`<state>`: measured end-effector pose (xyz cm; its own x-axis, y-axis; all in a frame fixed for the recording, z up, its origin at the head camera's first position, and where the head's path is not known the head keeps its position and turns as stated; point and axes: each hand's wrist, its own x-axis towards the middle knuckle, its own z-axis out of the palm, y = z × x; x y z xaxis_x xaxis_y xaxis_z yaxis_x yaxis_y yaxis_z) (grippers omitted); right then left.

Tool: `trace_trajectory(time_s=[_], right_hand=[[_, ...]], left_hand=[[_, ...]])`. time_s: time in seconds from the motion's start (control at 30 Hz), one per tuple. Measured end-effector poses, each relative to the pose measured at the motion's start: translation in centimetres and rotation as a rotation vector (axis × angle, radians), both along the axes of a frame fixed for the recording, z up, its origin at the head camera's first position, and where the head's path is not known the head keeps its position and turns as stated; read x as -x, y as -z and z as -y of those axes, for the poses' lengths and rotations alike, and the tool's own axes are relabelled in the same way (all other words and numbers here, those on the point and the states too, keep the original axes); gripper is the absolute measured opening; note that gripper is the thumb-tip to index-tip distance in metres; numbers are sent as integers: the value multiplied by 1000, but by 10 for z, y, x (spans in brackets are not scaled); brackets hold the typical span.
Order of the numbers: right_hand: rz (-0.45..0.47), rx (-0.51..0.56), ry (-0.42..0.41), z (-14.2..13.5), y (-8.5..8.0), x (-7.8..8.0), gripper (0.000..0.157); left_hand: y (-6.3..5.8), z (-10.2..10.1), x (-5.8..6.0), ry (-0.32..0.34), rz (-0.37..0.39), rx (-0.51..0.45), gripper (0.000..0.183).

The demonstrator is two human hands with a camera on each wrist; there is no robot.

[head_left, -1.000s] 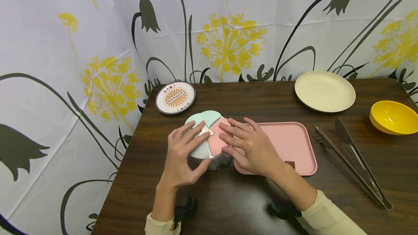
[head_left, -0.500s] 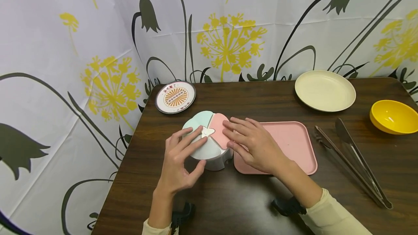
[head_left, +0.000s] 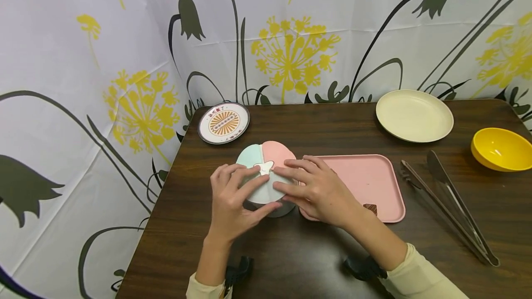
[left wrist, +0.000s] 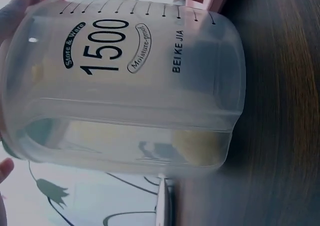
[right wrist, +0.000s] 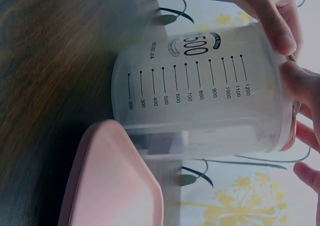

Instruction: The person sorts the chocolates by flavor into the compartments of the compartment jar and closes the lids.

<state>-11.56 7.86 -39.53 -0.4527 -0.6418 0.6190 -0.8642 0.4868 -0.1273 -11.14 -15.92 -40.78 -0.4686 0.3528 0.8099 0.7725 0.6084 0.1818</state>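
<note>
Half a second on, we see the lid turned anticlockwise: its pink section, at the upper right then, now sits at the far side, and the pale section faces nearer us. The right hand, bent over pale rather than pink, holds the rim with thumb and fingers. The left hand arches moderately wide across the left side, thumb at the near rim, holding the lid too. Beneath it, the clear container stands upright on the table, just left of the pink tray; we cannot tell whether they touch. A yellowish lump shows inside, low down.

Our view of the tray's left part is blocked by the right hand. A brown piece lies on the tray by the forearm, visible again. Farther right are metal tongs and a yellow bowl; behind, a cream plate and a patterned plate.
</note>
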Motion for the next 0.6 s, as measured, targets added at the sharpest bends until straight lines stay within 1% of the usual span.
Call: trace_trajectory(time_s=[0.07,0.17,0.2,0.27,0.47,0.6], right_hand=[[-6,-2,-5,-1,1,1,37],[5,12,-21,-3,1,3,38],[10,15,-28,-4,2,3,38],[16,16,-40,-6,2,5,40],[71,7,-57,-13,0,8,44],[105,-3,-50,-16,-1,8,43]], left_hand=[[0,-1,1,-26,0,18,57],[0,-2,3,-57,44,60,63],[0,-2,4,-55,61,76,64],[0,-2,5,-36,97,111,65],[-2,1,7,81,145,193,65],[-5,3,8,105,144,212,61]])
